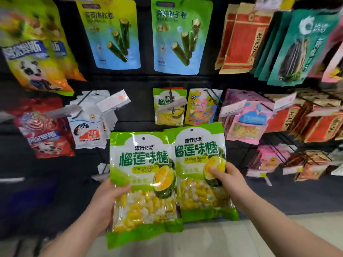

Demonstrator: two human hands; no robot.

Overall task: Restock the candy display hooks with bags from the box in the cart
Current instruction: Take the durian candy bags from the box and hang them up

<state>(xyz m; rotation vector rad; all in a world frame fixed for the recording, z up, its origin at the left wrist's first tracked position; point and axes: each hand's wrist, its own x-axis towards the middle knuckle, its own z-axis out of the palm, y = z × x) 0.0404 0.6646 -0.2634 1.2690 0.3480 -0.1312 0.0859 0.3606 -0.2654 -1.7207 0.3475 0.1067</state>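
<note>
Head view — left hand grips one durian candy bag, right hand pinches second bag — yellow-white candies inside.

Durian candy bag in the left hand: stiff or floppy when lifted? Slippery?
Probably floppy: the durian candy bag is thin film around loose candies. Likely bottom-heavy: candies fill the lower part, the top near the hang hole lies flat. Glossy film may slip; the left hand grips its edge, thumb in front.
</note>
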